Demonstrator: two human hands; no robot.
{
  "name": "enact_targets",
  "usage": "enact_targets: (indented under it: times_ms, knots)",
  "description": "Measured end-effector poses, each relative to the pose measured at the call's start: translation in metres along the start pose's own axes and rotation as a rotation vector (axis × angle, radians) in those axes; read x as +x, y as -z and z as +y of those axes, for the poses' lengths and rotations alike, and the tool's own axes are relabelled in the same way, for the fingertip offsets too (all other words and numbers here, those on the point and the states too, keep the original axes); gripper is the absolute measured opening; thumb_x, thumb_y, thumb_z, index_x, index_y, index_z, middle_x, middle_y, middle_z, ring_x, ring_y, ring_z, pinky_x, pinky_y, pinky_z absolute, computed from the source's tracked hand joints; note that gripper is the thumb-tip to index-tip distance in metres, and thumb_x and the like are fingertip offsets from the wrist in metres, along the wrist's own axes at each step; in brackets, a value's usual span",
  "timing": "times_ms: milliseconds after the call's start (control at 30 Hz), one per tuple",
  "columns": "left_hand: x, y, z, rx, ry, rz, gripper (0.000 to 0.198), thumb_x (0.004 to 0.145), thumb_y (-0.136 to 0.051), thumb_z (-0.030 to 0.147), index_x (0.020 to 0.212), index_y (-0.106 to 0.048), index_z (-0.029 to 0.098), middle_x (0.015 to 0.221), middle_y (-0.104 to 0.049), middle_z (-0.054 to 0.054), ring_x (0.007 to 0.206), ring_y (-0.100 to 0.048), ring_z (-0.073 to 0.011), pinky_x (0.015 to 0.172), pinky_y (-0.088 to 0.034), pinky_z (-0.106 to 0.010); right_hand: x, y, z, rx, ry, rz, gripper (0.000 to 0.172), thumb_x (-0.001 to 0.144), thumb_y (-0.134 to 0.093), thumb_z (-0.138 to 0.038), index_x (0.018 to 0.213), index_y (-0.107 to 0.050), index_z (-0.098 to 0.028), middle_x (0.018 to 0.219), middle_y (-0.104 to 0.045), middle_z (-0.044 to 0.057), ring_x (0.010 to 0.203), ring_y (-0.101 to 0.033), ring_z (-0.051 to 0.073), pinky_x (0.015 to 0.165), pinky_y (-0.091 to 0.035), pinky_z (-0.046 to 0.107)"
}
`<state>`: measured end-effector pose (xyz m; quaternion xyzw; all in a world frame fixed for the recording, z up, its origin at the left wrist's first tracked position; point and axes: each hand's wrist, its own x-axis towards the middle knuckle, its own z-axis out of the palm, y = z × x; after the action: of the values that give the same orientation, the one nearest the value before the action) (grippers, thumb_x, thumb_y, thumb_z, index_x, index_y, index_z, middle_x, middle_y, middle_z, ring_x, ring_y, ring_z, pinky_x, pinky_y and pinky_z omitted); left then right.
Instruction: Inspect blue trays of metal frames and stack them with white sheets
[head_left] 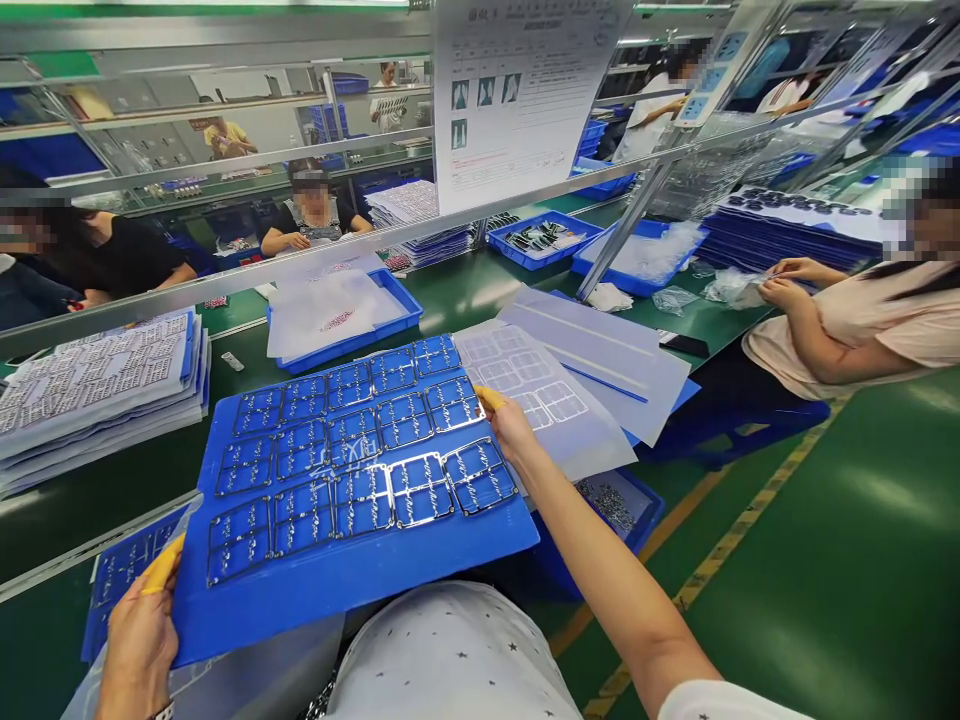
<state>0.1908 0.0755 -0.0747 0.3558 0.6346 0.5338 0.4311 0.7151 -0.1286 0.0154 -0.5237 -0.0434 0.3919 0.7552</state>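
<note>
A blue plastic sheet is held up in front of me, tilted. Rows of thin dark metal frames with small shiny script-like pieces inside lie across it. My left hand, with yellow finger covers, is closed on the sheet's lower left edge. My right hand, also with yellow on its fingers, grips the right edge beside the frames. Below the left side, another blue sheet with similar pieces is partly hidden. Beyond my right hand lies a translucent sheet with pale frame outlines.
At left is a stack of sheets covered with parts. A blue tray with paper stands ahead; a bin of small parts sits below right. A metal post rises from the bench. A co-worker's hands handle clear plastic at right.
</note>
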Motion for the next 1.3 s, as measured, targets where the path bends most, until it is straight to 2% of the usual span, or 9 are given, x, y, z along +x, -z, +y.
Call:
enact_targets:
  times_ms: [200, 333, 467, 600, 767, 967, 1133, 1300]
  knots:
    - [0.001, -0.002, -0.002, 0.002, -0.028, -0.046, 0.031, 0.048, -0.072, 0.014, 0.079, -0.069, 0.021, 0.081, -0.067, 0.0, 0.08, -0.063, -0.0192, 0.111, -0.043, -0.047, -0.001, 0.004, -0.005, -0.012, 0.014, -0.005, 0.031, 0.065, -0.082, -0.037, 0.089, -0.079, -0.02, 0.073, -0.07, 0.002, 0.059, -0.055, 0.015, 0.048, -0.044, 0.027]
    - [-0.004, -0.01, 0.002, 0.009, -0.003, -0.009, 0.028, 0.049, -0.066, 0.012, 0.076, -0.068, 0.019, 0.078, -0.066, 0.001, 0.075, -0.062, -0.0173, 0.1, -0.05, -0.04, -0.002, 0.006, -0.008, -0.016, 0.016, -0.005, 0.032, 0.064, -0.083, -0.039, 0.088, -0.078, -0.02, 0.068, -0.068, 0.001, 0.057, -0.054, 0.015, 0.047, -0.044, 0.027]
    - [-0.012, -0.016, 0.005, 0.008, 0.02, -0.038, 0.034, 0.048, -0.062, 0.01, 0.079, -0.069, 0.02, 0.079, -0.067, 0.002, 0.078, -0.063, -0.0155, 0.095, -0.051, -0.032, -0.001, 0.011, -0.01, -0.02, 0.031, -0.001, 0.032, 0.061, -0.085, -0.039, 0.085, -0.076, -0.02, 0.068, -0.068, 0.001, 0.057, -0.055, 0.015, 0.049, -0.045, 0.028]
    - [-0.024, -0.02, 0.01, 0.021, 0.038, -0.067, 0.033, 0.049, -0.063, 0.011, 0.08, -0.07, 0.02, 0.078, -0.068, 0.002, 0.079, -0.064, -0.0164, 0.088, -0.053, -0.031, 0.0, 0.016, -0.013, -0.032, 0.04, 0.01, 0.03, 0.061, -0.084, -0.038, 0.083, -0.075, -0.02, 0.072, -0.07, 0.003, 0.061, -0.058, 0.017, 0.052, -0.047, 0.03]
    - [-0.042, -0.027, 0.022, 0.008, 0.042, -0.076, 0.035, 0.047, -0.06, 0.009, 0.078, -0.072, 0.02, 0.077, -0.069, 0.001, 0.081, -0.065, -0.0192, 0.094, -0.054, -0.036, -0.003, 0.022, -0.017, -0.051, 0.049, 0.004, 0.032, 0.059, -0.083, -0.039, 0.084, -0.076, -0.02, 0.069, -0.068, 0.002, 0.06, -0.056, 0.017, 0.051, -0.044, 0.029]
    - [-0.056, -0.032, 0.031, -0.026, 0.062, -0.088, 0.027, 0.055, -0.073, 0.014, 0.081, -0.074, 0.02, 0.082, -0.073, 0.0, 0.089, -0.068, -0.0204, 0.106, -0.049, -0.041, -0.006, 0.027, -0.022, -0.075, 0.058, 0.018, 0.032, 0.057, -0.084, -0.039, 0.081, -0.074, -0.02, 0.064, -0.064, 0.0, 0.057, -0.052, 0.016, 0.048, -0.041, 0.029]
    - [-0.065, -0.034, 0.036, -0.031, 0.057, -0.143, 0.022, 0.064, -0.076, 0.018, 0.085, -0.076, 0.019, 0.081, -0.075, -0.002, 0.097, -0.071, -0.0242, 0.105, -0.051, -0.043, -0.008, 0.033, -0.027, -0.095, 0.054, 0.033, 0.033, 0.058, -0.085, -0.04, 0.082, -0.075, -0.02, 0.065, -0.064, 0.0, 0.058, -0.052, 0.015, 0.047, -0.041, 0.026]
    - [-0.079, -0.042, 0.041, -0.083, 0.072, -0.163, 0.025, 0.064, -0.073, 0.012, 0.087, -0.078, 0.02, 0.087, -0.078, -0.001, 0.107, -0.07, -0.0237, 0.114, -0.044, -0.043, -0.01, 0.042, -0.034, -0.133, 0.065, 0.047, 0.033, 0.059, -0.085, -0.039, 0.085, -0.076, -0.02, 0.069, -0.065, 0.0, 0.058, -0.052, 0.014, 0.046, -0.042, 0.026]
